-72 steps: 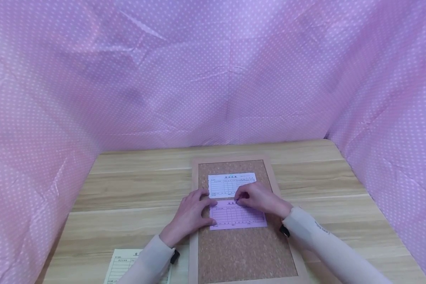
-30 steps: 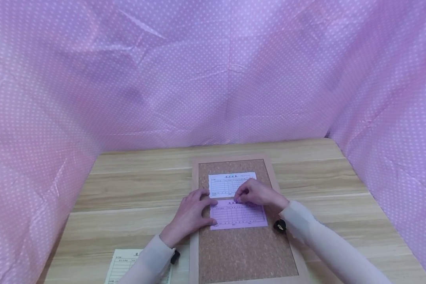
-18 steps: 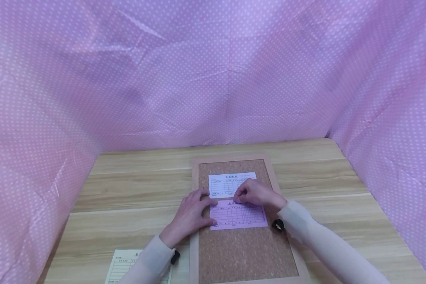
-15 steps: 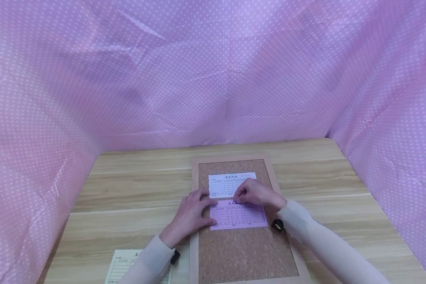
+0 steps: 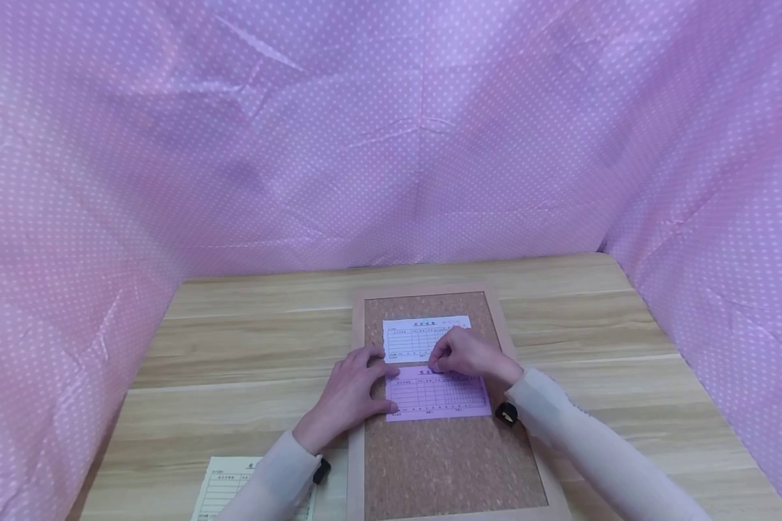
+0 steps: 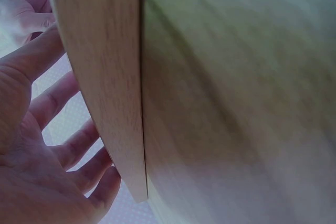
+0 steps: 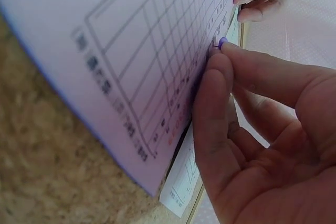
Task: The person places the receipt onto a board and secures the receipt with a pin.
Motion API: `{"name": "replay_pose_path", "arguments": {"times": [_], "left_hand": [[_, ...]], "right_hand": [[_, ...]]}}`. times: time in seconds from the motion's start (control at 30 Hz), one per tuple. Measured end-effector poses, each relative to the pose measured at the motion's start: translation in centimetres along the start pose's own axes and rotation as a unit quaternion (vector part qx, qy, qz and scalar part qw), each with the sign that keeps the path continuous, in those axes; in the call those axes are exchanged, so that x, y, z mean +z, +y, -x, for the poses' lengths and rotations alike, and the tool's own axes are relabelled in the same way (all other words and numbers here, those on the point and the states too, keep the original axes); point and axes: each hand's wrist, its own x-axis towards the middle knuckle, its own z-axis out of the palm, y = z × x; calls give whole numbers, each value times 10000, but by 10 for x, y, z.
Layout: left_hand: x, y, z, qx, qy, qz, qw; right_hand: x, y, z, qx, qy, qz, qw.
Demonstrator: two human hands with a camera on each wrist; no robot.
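Observation:
A pink printed receipt slip (image 5: 438, 398) lies on a wood-framed cork board (image 5: 452, 463), just below a white slip (image 5: 404, 341). My left hand (image 5: 348, 387) rests with spread fingers on the left side of the board; its index finger and thumb touch the pink slip's left edge. At the top edge of that slip, my right hand (image 5: 472, 354) pinches a small purple push pin (image 7: 223, 42) between thumb and index finger. How deep the pin sits is hidden by the fingers. In the left wrist view, the left hand (image 6: 47, 140) is beside the board's frame (image 6: 105, 66).
A pale yellow printed slip (image 5: 224, 488) lies on the wooden table (image 5: 234, 347) at the front left, partly under the left sleeve. A small greenish spot (image 5: 426, 320) shows at the white slip's top edge. Pink dotted cloth (image 5: 391, 145) hangs around the table.
My right wrist and forearm have shifted slightly left, while the fingertips stay at the pink slip's top edge. The left hand and the slips have hardly moved.

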Motion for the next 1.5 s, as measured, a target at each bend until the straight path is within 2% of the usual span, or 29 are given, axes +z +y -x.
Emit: {"name": "replay_pose_path", "arguments": {"times": [0.27,1.5], "left_hand": [[1,0,0,6,-8,18,10000],[1,0,-1,-29,12,23,10000]], "right_hand": [[2,-2,1,206,140,236,9994],[9,-1,-3,320,261,449,9981]]}}
